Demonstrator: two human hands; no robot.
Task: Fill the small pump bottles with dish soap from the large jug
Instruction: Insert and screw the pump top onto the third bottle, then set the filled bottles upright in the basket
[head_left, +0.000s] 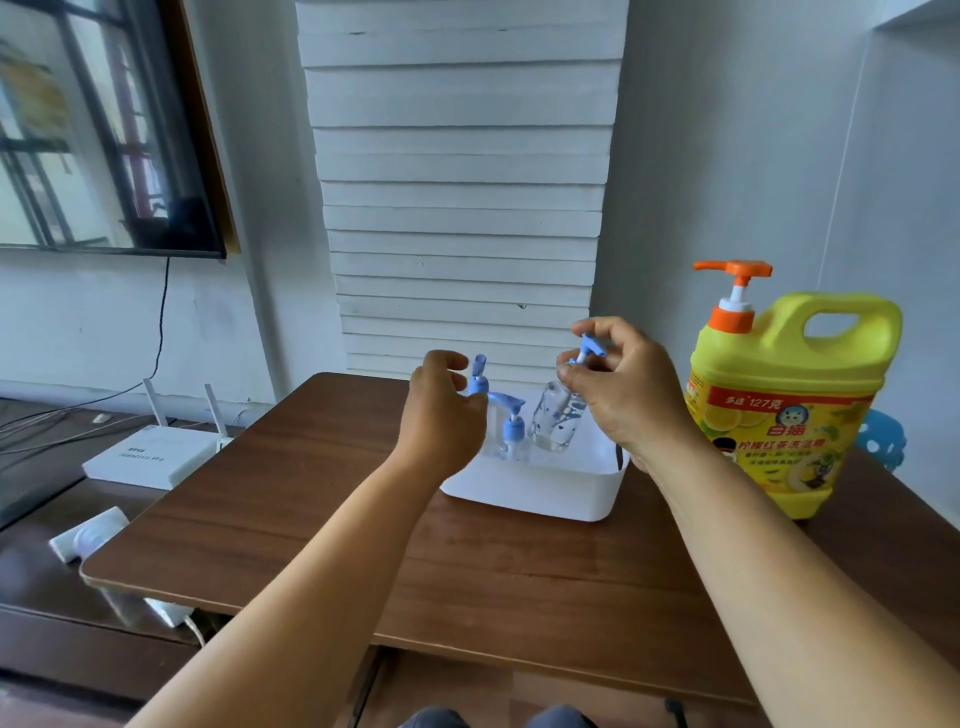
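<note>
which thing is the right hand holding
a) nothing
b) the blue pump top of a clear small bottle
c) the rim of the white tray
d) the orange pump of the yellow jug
b: the right hand pinches the blue pump top of the clear small bottle tilted over the white tray.

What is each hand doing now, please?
Left hand: open, fingers loosely curled near a small bottle, holding nothing.
Right hand: holds the tilted clear bottle by its blue pump.
</note>
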